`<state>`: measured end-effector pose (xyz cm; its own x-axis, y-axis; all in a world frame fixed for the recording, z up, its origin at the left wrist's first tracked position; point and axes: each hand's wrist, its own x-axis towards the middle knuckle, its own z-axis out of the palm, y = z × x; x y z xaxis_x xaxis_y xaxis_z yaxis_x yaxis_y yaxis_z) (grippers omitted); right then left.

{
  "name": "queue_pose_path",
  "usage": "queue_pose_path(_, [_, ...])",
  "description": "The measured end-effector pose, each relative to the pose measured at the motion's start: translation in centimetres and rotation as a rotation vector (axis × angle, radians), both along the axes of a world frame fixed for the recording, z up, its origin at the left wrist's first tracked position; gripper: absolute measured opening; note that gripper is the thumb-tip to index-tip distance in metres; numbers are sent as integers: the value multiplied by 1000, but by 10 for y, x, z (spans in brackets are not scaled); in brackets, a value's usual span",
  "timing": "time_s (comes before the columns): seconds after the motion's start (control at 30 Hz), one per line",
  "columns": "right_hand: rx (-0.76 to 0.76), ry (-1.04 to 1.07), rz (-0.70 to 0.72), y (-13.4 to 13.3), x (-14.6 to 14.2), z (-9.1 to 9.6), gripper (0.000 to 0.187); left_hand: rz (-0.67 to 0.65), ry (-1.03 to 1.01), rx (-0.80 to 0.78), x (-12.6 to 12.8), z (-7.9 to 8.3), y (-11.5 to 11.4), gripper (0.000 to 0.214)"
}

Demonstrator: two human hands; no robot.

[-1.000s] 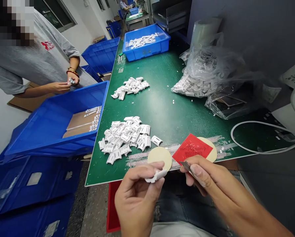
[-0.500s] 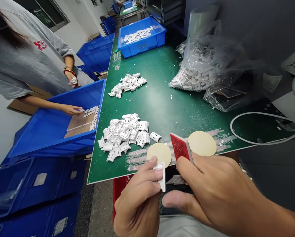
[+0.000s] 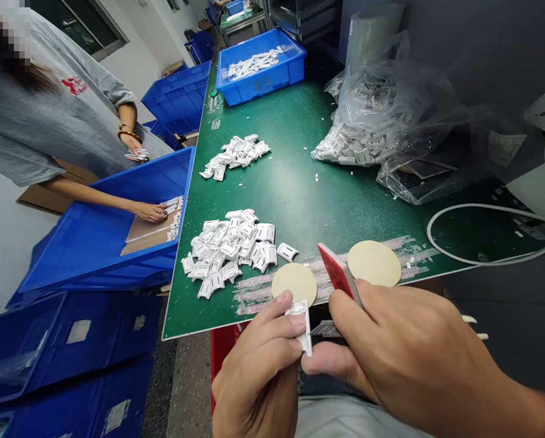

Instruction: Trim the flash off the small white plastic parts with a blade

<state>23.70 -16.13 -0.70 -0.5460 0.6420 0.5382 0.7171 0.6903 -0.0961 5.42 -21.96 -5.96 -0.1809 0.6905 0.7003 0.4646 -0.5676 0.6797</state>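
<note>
Pinched in the fingers of my left hand (image 3: 258, 365) is a small white plastic part (image 3: 303, 325), held just past the table's front edge. My right hand (image 3: 400, 347) is closed around a utility knife, whose segmented blade (image 3: 326, 329) points left with its tip at the part's edge. The same hand also grips a flat red-faced block (image 3: 338, 271) with a pale edge, standing up from the fingers. My right thumb is at the part's lower end. The knife's handle is hidden in my palm. A heap of similar white parts (image 3: 227, 243) lies beyond my left hand.
Two round cream pads (image 3: 373, 263) sit along the green table's (image 3: 295, 201) front edge. Farther back are a smaller heap (image 3: 236, 155), a blue bin (image 3: 261, 91) and a clear bag (image 3: 364, 131) of parts. A white cable (image 3: 430, 234) loops at right. A co-worker's hand (image 3: 150, 211) reaches into a blue crate (image 3: 94, 237).
The blade has come left to the white part's edge, and my right thumb has moved up against its lower end. The part has tilted slightly. The co-worker's lower hand has moved right in the crate.
</note>
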Motion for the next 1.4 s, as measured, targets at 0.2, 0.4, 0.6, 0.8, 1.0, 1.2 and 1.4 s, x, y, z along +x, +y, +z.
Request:
queue_pose_path(0.2, [-10, 4, 23, -2, 1, -3, 61, -27, 8, 3, 1, 1, 0, 15])
queue_pose_path(0.4, [-28, 18, 27, 0, 2, -4, 60, -10, 12, 16, 1, 1, 2, 21])
queue_pose_path(0.6, [-39, 28, 51, -1, 3, -3, 59, -25, 6, 19, 3, -2, 2, 20])
queue_pose_path(0.8, [-37, 23, 36, -3, 5, -8, 58, -34, 33, 15, 0, 0, 2, 18])
queue_pose_path(1.0, [-41, 25, 50, -4, 5, -9, 54, -5, 24, 5, 1, -1, 2, 19])
queue_pose_path(1.2, [-33, 50, 69, -3, 5, -10, 54, 2, 34, -10, 1, 0, 2, 7])
queue_pose_path(1.4, [-125, 278, 91, -5, 9, -10, 64, 29, 51, -36, 6, -8, 6, 17])
